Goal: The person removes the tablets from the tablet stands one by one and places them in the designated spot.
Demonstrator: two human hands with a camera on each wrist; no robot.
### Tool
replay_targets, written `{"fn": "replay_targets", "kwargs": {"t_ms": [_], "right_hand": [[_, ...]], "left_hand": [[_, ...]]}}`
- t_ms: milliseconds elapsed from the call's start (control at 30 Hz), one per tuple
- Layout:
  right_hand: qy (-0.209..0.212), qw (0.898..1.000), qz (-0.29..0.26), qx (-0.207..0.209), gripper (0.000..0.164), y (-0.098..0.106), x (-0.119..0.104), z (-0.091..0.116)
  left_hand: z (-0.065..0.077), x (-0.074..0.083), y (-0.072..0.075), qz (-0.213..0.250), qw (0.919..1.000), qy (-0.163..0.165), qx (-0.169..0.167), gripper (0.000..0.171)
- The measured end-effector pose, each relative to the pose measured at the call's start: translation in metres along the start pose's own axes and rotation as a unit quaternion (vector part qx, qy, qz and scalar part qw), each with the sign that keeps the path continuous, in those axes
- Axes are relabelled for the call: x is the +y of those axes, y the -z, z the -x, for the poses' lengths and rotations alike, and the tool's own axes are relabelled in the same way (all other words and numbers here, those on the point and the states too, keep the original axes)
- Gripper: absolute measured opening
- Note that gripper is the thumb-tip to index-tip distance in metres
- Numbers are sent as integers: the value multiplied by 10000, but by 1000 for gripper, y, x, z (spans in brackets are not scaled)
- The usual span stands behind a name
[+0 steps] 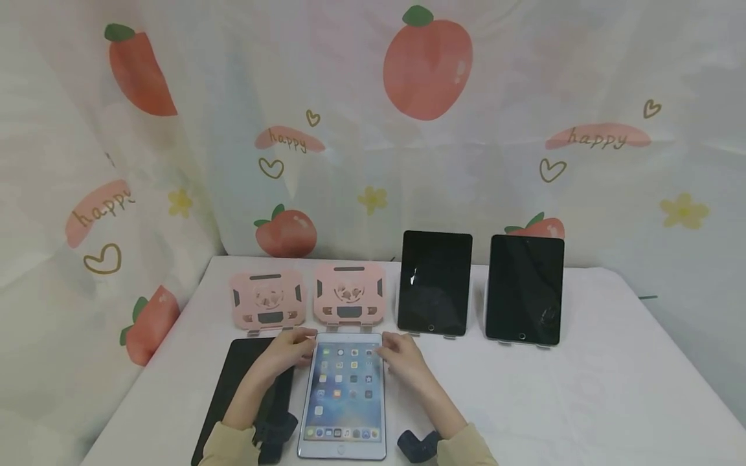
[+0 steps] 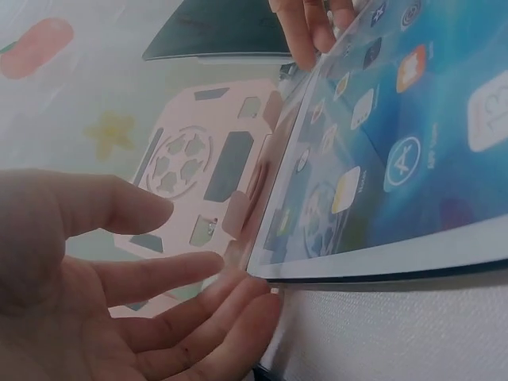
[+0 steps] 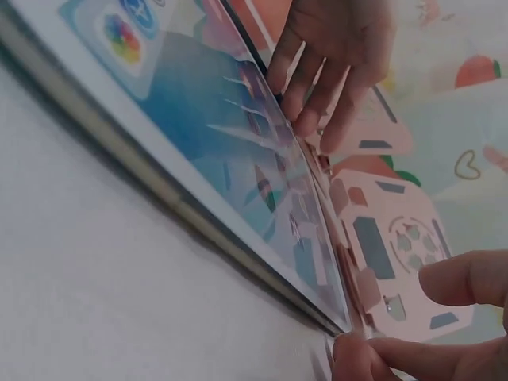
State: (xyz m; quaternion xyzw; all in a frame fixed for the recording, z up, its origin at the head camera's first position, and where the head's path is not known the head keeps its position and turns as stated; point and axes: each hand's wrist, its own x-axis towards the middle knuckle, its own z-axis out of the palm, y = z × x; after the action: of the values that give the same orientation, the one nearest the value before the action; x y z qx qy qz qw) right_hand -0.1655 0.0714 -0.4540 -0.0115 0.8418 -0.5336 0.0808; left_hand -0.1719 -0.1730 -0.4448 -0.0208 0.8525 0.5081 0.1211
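A white tablet with a lit screen of app icons lies on the table, upright to the camera. At its far left corner is my left hand, its fingertips right at the edge. In the left wrist view the thumb and fingers of this left hand are spread apart. My right hand is at the far right corner. The right wrist view has the fingertips of the right hand by the tablet's corner, the thumb lifted away from them. A dark flat tablet-shaped thing lies under my left forearm.
Two pink stands with cut-outs, a left one and a right one, are behind the tablet. Further right, two black-screened tablets, one nearer and one at the far right, lean upright on stands. A patterned curtain hangs behind the white table.
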Motion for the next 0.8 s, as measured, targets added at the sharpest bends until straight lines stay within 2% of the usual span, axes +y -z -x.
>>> {"fn": "replay_targets", "kwargs": {"t_ms": [133,367,500,633,800], "right_hand": [[-16,9996,-229,150,41,6,3,-2],[44,9983,-292,495,34,23,2,-7],[80,9951,-634,751,31,33,2,-10],[11,9891,-1079,997,29,43,3,-10],[-96,9830,-1343,1251,29,55,1,-10]], "left_hand": [[1,0,-2,92,9999,-21,141,39],[0,4,-11,328,9990,-183,256,34],[0,7,-18,447,9980,-354,258,33],[-1,11,-25,560,9970,-510,152,33],[-1,19,-33,583,9954,-750,-135,36]]}}
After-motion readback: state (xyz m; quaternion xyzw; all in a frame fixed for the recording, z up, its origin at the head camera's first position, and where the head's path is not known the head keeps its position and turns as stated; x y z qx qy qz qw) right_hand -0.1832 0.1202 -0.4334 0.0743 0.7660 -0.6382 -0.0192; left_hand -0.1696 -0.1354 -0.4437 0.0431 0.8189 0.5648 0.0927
